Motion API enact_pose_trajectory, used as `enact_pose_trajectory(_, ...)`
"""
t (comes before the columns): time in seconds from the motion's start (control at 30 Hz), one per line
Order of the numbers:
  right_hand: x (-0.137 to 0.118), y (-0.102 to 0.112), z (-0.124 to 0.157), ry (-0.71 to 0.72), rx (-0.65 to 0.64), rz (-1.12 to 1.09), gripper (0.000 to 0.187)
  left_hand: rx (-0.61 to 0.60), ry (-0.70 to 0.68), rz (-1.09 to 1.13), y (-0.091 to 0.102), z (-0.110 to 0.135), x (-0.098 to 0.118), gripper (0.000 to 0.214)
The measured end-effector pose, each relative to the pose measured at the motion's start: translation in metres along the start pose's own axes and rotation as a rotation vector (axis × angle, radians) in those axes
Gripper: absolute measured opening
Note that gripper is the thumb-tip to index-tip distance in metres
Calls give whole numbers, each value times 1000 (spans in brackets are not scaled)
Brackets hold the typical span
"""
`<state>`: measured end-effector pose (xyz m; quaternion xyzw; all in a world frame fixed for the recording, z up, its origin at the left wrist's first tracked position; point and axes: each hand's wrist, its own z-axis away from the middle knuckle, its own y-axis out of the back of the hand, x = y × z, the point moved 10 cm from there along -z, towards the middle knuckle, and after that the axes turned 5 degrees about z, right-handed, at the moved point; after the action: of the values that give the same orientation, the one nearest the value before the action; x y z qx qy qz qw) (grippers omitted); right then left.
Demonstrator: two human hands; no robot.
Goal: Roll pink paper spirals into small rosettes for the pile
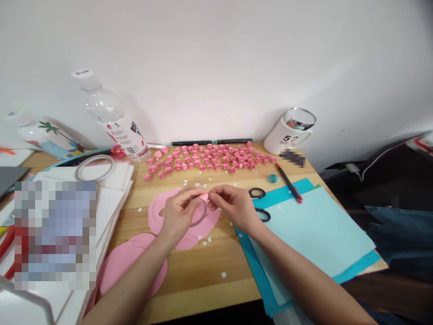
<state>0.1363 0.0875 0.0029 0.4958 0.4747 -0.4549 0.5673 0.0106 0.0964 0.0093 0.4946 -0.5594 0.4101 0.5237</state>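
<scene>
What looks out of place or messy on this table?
Small white scraps lie strewn across the wooden table, whereas the pink rolls sit gathered together. The darker blue paper also juts past the table's front edge.

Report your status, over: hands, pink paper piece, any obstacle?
Left hand pinching pink paper piece; right hand at its edge. Pink paper coils behind. Nothing seen blocking; black-handled scissors beside right hand.

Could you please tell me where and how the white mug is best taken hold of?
Probably by its handle, coming from the right: the mug stands on its base with the handle jutting out to that side, while the wall is close behind.
</scene>
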Motion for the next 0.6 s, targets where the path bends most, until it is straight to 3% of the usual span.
enact_pose_trajectory(0.6,0,0,2,40,6,17,14,3,-25,-35,-1,0,7,16)
